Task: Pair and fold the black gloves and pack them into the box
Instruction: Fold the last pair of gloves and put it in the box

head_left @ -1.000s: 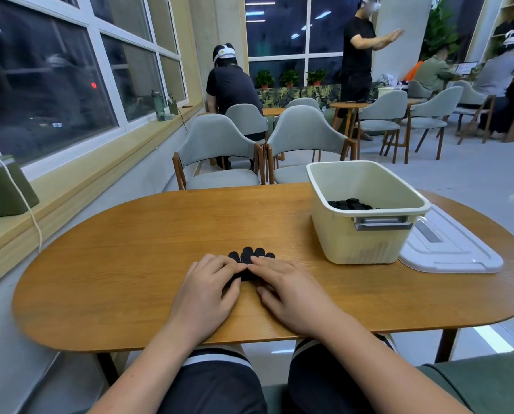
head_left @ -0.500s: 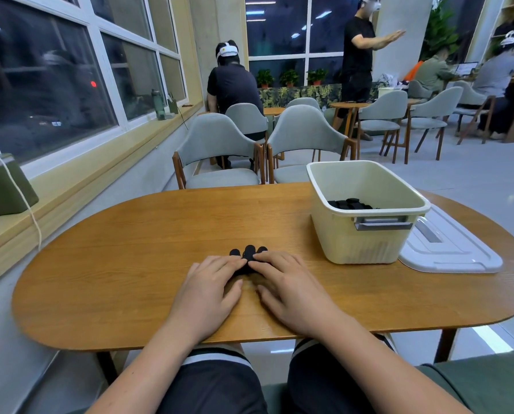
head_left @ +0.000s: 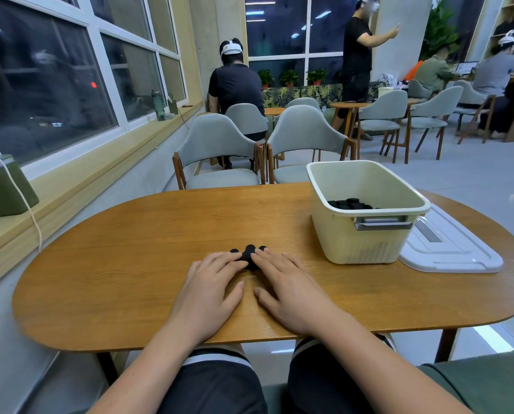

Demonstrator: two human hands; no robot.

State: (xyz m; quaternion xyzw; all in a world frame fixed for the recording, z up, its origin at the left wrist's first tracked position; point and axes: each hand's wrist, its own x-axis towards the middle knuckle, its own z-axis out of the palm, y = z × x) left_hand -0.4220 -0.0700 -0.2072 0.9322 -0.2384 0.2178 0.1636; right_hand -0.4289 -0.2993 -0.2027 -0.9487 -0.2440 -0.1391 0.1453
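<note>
Black gloves (head_left: 249, 254) — you are pressing them flat under your left hand (head_left: 212, 282) and right hand (head_left: 291, 289), fingers straight; keep edges squared.

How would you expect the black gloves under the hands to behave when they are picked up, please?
Probably floppy: the black gloves lie flat on the table under the left hand and right hand. Likely light for their size, being small and thin. The pair may slip apart unless pinched together.
</note>
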